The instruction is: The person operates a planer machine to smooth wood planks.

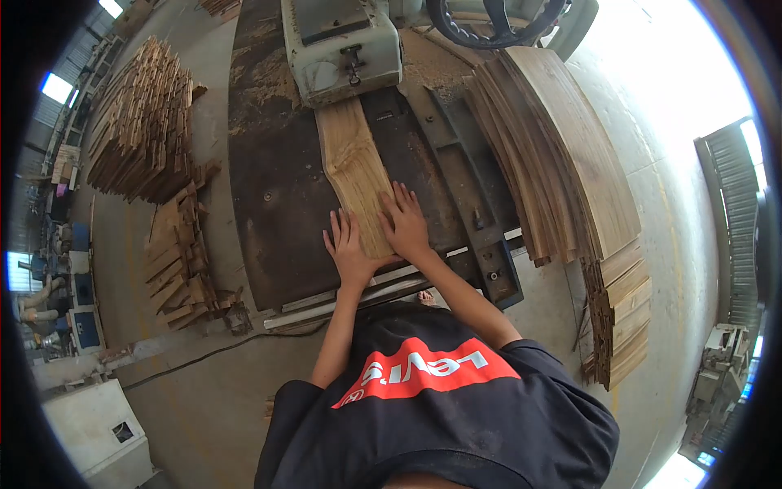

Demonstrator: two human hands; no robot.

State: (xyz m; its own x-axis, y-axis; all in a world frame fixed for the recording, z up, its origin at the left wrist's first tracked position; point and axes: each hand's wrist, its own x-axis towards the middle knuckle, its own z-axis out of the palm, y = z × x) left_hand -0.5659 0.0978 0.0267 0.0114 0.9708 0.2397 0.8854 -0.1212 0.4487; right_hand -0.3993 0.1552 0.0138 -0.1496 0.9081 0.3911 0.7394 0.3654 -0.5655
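A wooden board [356, 167] lies flat on the dark metal machine table [277, 220], its far end running under the pale machine housing [346, 65]. My left hand [352, 253] rests at the board's near left edge, fingers stretched out and thumb across the near end. On the board's right side my right hand [406, 222] lies flat with its fingers extended forward. Neither hand wraps round the wood. The board's left edge is wavy. What the housing covers of the board is hidden.
A long metal fence [463, 175] runs along the table's right side. Stacked boards [562, 147] stand to the right, and more piled wood [147, 122] is at the left. A black handwheel [497, 20] sits at the top. A cable [220, 350] crosses the floor.
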